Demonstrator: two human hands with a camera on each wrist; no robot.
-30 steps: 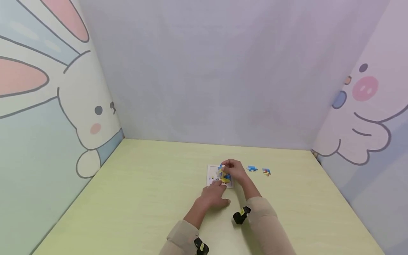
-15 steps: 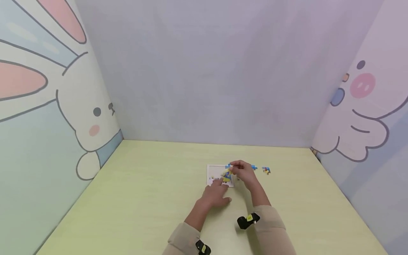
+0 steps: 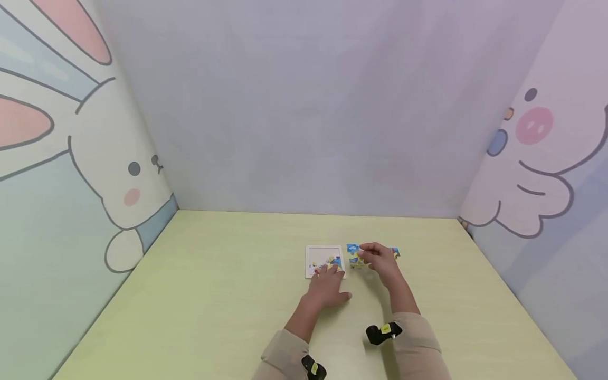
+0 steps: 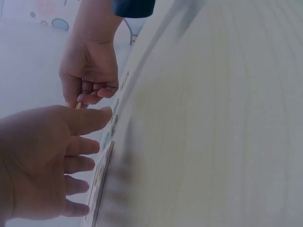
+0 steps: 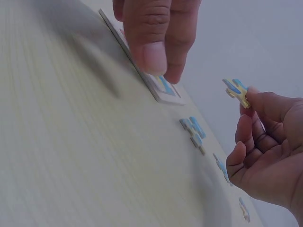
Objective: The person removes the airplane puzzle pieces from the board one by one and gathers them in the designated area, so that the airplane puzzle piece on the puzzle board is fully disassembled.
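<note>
My right hand (image 3: 380,261) is raised just right of the puzzle tray (image 3: 324,246). Between thumb and fingertips it pinches a small blue and yellow jigsaw piece (image 5: 236,92), held up off the table. My left hand (image 3: 328,289) lies at the near edge of the tray, its fingers straight over the lower part and thumb out to the side. Some pieces (image 3: 336,261) with blue and yellow print lie in the tray's lower right, partly hidden by those fingers; its upper part shows pale backing.
Loose jigsaw pieces (image 5: 191,130) lie on the table close to the tray's right side. Farther right are another piece (image 5: 221,168) and one more (image 5: 244,210). Behind the table (image 3: 214,274) stands a pale back wall (image 3: 304,132), with cartoon-printed panels at both sides.
My right hand has moved right, from over the tray to beside it, with a jigsaw piece in its fingers. My left hand has stayed on the tray's near edge.
</note>
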